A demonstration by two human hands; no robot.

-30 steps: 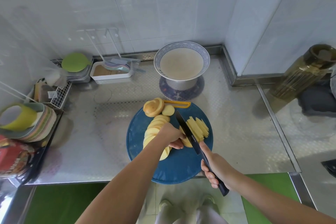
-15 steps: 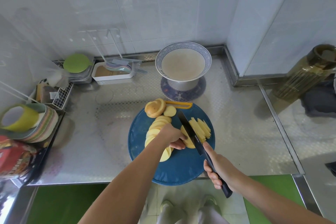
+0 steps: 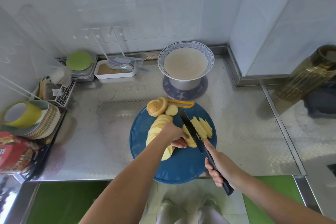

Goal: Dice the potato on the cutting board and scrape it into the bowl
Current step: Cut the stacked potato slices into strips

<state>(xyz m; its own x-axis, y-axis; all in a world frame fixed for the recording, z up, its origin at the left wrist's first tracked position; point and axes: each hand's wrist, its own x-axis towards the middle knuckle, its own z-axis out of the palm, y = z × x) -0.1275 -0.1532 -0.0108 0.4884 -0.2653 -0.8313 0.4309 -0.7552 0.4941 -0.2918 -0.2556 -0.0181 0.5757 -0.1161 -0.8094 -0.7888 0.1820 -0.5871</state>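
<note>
A potato (image 3: pixel 190 142) is shown on a round blue cutting board (image 3: pixel 178 167). A stack of its slices is pinned by the curled fingers of the left hand (image 3: pixel 173 133). The handle of a black knife (image 3: pixel 190 127) is gripped by the right hand (image 3: pixel 222 166), its forefinger laid along the spine; the blade is set against the stack. Cut strips (image 3: pixel 204 125) are seen right of the blade, a fan of round slices (image 3: pixel 158 129) left of it, and end pieces (image 3: pixel 157 107) at the far edge. A bowl (image 3: pixel 185 63) is placed beyond the board on a round mat (image 3: pixel 202 87).
</note>
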